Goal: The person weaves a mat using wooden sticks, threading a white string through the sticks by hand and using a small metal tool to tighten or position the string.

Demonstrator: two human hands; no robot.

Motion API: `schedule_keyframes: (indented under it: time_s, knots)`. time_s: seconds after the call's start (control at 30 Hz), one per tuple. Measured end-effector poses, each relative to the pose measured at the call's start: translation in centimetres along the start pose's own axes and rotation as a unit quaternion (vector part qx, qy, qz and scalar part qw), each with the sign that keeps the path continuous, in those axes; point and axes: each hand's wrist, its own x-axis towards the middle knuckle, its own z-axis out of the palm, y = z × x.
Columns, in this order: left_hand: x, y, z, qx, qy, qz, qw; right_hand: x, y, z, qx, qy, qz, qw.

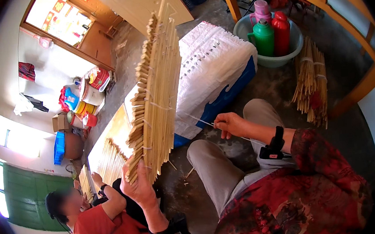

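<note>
My left hand (pixel 139 186) grips the lower end of a mat of straw-coloured stalks (pixel 161 101), raised upright at a slant. The stalks lie side by side, bound by several rows of thin white string, with their thick ends along the left edge. My right hand (pixel 231 124) is closed, thumb and fingers pinching a white string (pixel 200 120) drawn taut from the mat. The string's other end trails under my right forearm. Behind the mat stands a large block wrapped in white and blue woven plastic (pixel 218 63).
A pale basin (pixel 295 47) at the far right holds green, red and pink flasks. Next to it lean tied stalk bundles (pixel 311 79). A co-worker in a red shirt (pixel 105 226) handles stalks at a low board (pixel 96 149) on the left. Wooden furniture legs (pixel 228 2) rise at the back.
</note>
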Motion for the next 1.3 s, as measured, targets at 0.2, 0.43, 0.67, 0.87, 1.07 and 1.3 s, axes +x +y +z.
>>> schedule_keyframes:
  time_s: [0.2, 0.43, 0.67, 0.87, 1.07, 1.3]
  knots:
    - [0.2, 0.3, -1.1, -0.04, 0.078, -0.029, 0.996, 2.3, 1.3, 0.7, 0.143, 0.016, -0.056, 0.988]
    - [-0.3, 1.2, -2.9, -0.305, 0.139, -0.045, 0.941, 1.0, -4.3, 1.7, 0.08, 0.108, -0.309, 0.941]
    - [-4.7, -2.0, -2.8, -0.404, 0.147, -0.109, 0.896, -3.9, -8.4, 1.5, -0.237, 0.191, -0.464, 0.832]
    - [-9.6, -3.6, 0.8, -0.476, 0.152, -0.207, 0.841, -5.3, -4.8, 0.6, -0.294, 0.183, -0.42, 0.839]
    - [-12.4, -5.2, 5.5, -0.434, 0.157, -0.262, 0.848, -5.1, 1.8, -0.6, -0.307, 0.138, -0.318, 0.886]
    - [-15.7, -8.1, 6.4, -0.414, 0.174, -0.413, 0.792, -5.0, 4.7, 0.0, -0.324, 0.094, -0.303, 0.891]
